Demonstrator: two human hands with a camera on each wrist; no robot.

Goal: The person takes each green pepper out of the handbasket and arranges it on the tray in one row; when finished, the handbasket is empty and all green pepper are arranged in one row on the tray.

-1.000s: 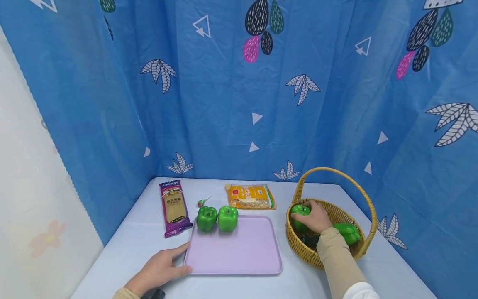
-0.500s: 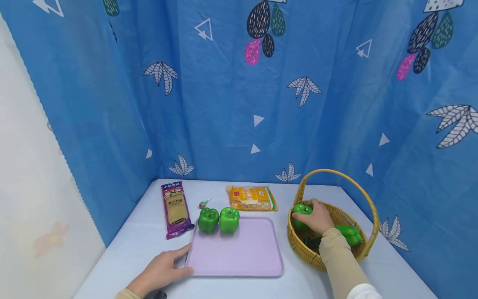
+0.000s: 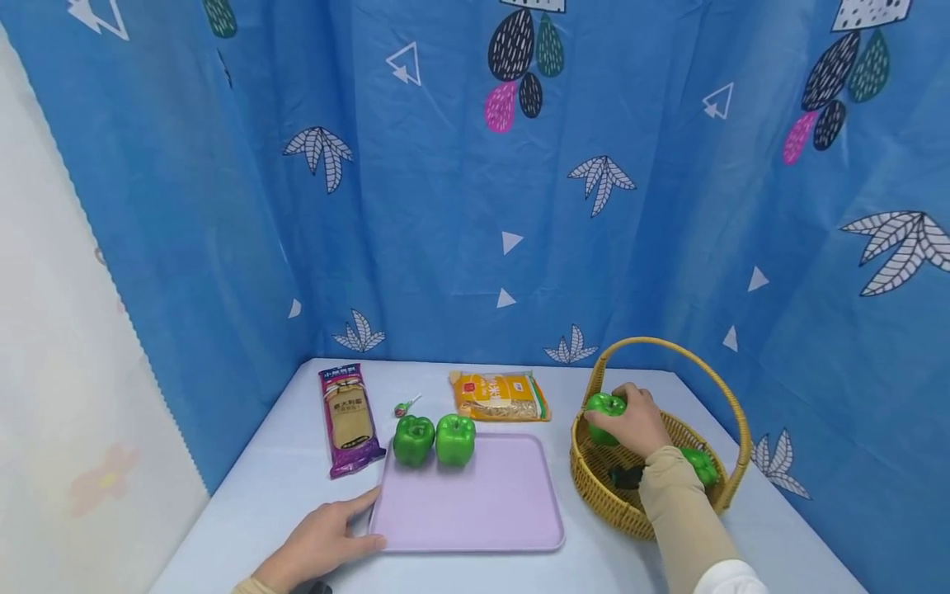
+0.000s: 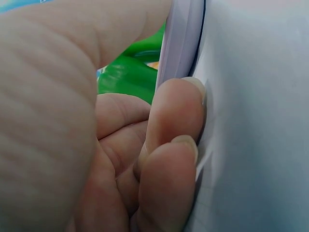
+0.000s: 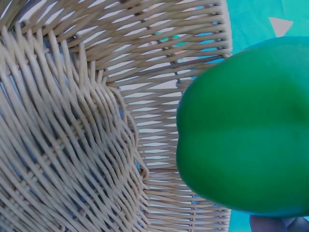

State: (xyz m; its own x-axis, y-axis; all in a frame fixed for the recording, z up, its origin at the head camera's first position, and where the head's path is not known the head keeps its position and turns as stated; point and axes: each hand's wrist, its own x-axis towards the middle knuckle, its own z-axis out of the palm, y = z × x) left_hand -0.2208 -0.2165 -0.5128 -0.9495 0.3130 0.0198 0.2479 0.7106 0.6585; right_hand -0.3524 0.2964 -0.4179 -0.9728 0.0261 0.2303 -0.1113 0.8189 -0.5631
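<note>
My right hand grips a green bell pepper over the left side of a yellow wicker basket. In the right wrist view that pepper hides most of the hand, and the basket's woven bottom shows below it. Another green bell pepper lies in the basket, partly behind my forearm. My left hand rests at the left edge of a lilac tray, thumb and forefinger touching the rim. Two green bell peppers stand side by side at the tray's back left.
Left of the tray lies a purple pack of noodles. A small lollipop and an orange food bag lie behind the tray. The basket's tall handle arches above its opening. Blue curtain surrounds the white table.
My right hand has raised the bell pepper from inside the basket to about rim height. The left hand keeps its place at the tray's edge.
</note>
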